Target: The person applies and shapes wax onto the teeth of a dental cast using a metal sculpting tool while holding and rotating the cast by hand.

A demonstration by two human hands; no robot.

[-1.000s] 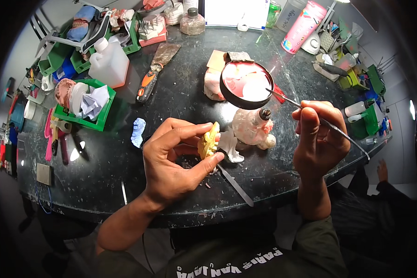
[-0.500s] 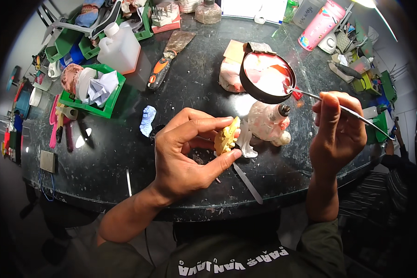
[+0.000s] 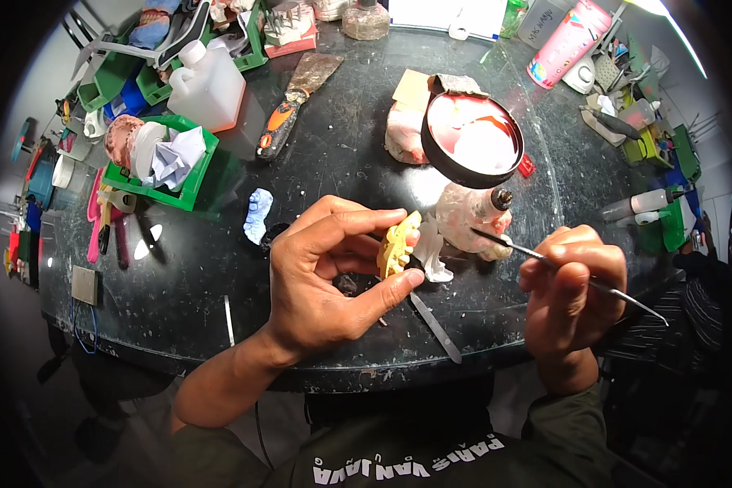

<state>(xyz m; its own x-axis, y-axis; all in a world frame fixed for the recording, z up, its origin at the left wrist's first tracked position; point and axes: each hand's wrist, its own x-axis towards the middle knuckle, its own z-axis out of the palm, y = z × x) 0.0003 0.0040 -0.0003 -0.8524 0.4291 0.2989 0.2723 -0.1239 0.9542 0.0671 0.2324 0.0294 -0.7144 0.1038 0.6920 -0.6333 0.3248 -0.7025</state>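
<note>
The left hand pinched a yellow dental model between thumb and fingers, above the black table; the right hand pinched a slim metal tool, its tip near a stained bottle. Beyond, a dark-rimmed pan held pink material.

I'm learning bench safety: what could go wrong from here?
The left hand pinches the yellow cast with its fingertips, so the cast might slip. The right hand holds a tool whose tip appears close to the bottle and might knock it. The knife lies near the left hand and could nick it.
</note>
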